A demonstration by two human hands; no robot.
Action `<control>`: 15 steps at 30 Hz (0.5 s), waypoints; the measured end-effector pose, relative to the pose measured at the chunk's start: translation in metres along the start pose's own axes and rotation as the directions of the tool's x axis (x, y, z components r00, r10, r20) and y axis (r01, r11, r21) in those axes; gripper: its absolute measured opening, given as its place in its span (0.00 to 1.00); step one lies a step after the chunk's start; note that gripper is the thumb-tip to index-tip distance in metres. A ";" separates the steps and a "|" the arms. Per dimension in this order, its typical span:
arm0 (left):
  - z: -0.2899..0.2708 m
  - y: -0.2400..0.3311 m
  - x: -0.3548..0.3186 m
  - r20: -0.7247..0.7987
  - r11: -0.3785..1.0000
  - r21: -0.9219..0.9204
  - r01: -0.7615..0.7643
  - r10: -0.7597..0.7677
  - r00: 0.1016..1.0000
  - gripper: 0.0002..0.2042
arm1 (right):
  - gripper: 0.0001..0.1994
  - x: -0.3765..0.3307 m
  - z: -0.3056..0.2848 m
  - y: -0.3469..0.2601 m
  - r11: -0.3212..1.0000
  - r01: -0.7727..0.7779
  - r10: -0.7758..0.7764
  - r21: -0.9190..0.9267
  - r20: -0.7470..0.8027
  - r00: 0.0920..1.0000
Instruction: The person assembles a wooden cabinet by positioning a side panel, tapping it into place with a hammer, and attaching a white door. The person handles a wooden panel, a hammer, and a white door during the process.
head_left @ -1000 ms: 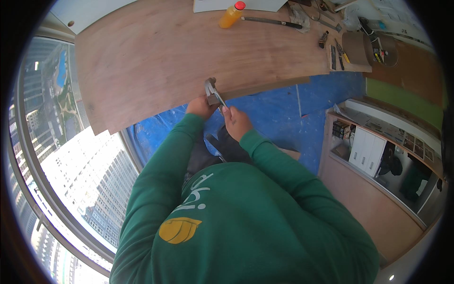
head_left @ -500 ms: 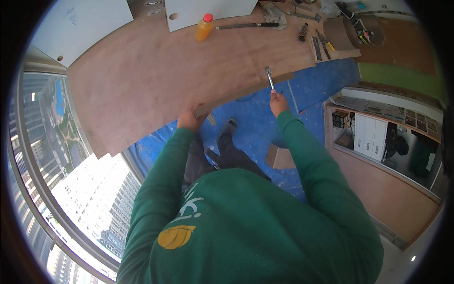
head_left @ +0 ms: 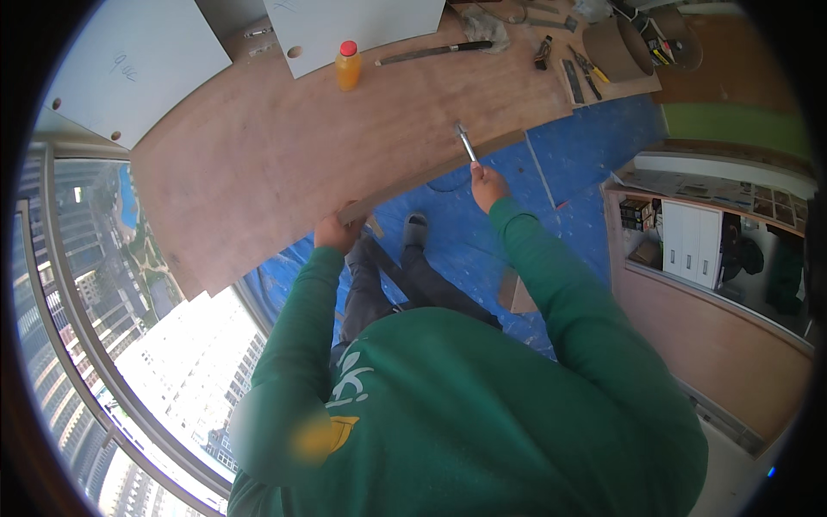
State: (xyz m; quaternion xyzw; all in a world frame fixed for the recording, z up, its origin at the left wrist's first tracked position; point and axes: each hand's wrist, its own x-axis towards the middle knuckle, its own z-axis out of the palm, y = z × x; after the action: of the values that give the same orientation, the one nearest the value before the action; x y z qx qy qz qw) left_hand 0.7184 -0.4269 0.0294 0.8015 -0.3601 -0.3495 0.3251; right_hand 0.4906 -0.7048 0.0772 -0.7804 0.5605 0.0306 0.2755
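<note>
A thin wooden strip [head_left: 431,177] runs along the near edge of the large plywood sheet [head_left: 258,164]. Closed around the strip's left end is my left hand [head_left: 338,231], with part of the fingers hidden beneath it. My right hand [head_left: 489,185] grips a hammer [head_left: 468,145] with a shiny metal shaft. Its small head points away from me, over the plywood near the strip's right part. From this angle I cannot tell whether the head touches the wood.
An orange drink bottle [head_left: 348,71] and a long dark-handled tool [head_left: 435,53] lie farther back, beside white panels [head_left: 129,69]. Pliers [head_left: 589,72] and other tools sit back right. Blue sheeting [head_left: 586,146] covers the floor, with a box [head_left: 517,295] by my right arm. Windows stand at left.
The whole view has shifted a little. Relative to the plywood, my right hand and the hammer have moved slightly farther from me. My left hand keeps its place on the strip.
</note>
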 end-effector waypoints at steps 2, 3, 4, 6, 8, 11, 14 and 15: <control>0.000 0.005 0.004 -0.020 1.000 -0.002 -0.004 0.004 1.000 0.19 | 0.29 0.026 -0.011 0.024 0.999 0.044 -0.046 -0.028 -0.075 0.996; 0.001 0.008 0.005 -0.007 1.000 -0.003 0.024 -0.024 1.000 0.19 | 0.29 0.034 -0.013 0.035 0.997 0.060 -0.064 -0.043 -0.112 0.992; 0.002 0.007 0.001 -0.007 0.998 -0.006 0.066 -0.066 0.998 0.19 | 0.29 0.035 -0.021 0.025 0.998 -0.031 0.031 0.047 0.001 1.000; 0.001 0.009 -0.002 -0.027 0.998 -0.011 0.068 -0.069 0.997 0.21 | 0.29 0.022 -0.052 -0.010 0.951 -0.244 0.195 0.189 0.246 0.949; 0.001 0.000 -0.008 -0.087 0.997 0.038 0.071 -0.067 0.994 0.21 | 0.26 0.016 -0.054 0.001 0.881 -0.287 0.178 0.377 0.297 0.938; 0.005 -0.011 -0.035 -0.221 0.977 0.182 0.111 -0.069 0.973 0.20 | 0.22 0.002 -0.059 0.019 0.709 -0.268 0.067 0.652 0.316 0.946; 0.003 0.013 -0.070 -0.256 0.937 0.347 0.035 0.059 0.965 0.17 | 0.19 -0.020 -0.073 0.039 0.643 -0.087 -0.028 0.761 0.137 0.990; 0.011 0.029 -0.074 -0.223 0.910 0.406 -0.083 0.186 0.957 0.15 | 0.18 -0.025 -0.076 0.045 0.650 -0.009 -0.050 0.760 0.055 0.997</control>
State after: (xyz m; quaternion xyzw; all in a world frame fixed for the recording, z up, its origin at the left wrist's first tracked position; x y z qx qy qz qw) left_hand 0.6626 -0.3852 0.0699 0.8618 -0.4325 -0.1400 0.2250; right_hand 0.4216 -0.7284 0.1328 -0.5983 0.5030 -0.1819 0.5966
